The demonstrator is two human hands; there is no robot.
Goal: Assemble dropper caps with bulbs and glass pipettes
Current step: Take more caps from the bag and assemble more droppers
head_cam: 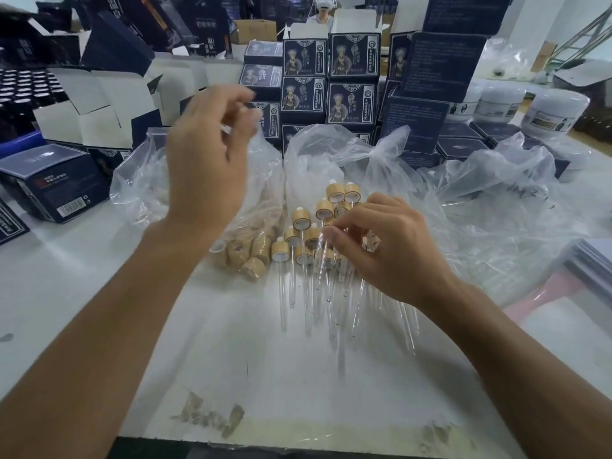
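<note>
A pile of assembled droppers (318, 233) is laid out mid-table on the white tabletop (66, 276): bamboo-look caps at the far end, clear glass pipettes (291, 286) pointing toward the near edge. Just left of that pile, loose bamboo caps (251, 256) are spilled out of the mouth of a clear plastic bag (142, 190), some still inside it.

The right hand (387, 250) is lowered onto the right side of the dropper pile, fingers curled, and one glass pipette (326, 256) is pinched between thumb and fingertips. The left hand (205, 164) is raised above the cap bag and is motion-blurred; the fingers are curled and something small and whitish is seemingly pinched at the fingertips (231, 127), but what it is can't be made out, honestly.

More crumpled clear bags (490, 200) are heaped to the right and behind the pile. Dark blue printed product boxes (352, 77) are stacked along the far side, opened white-lined cartons (99, 111) sit far left, and white jars (556, 114) are seen far right. A pink-and-clear sheet stack (579, 279) lies at the right edge.
</note>
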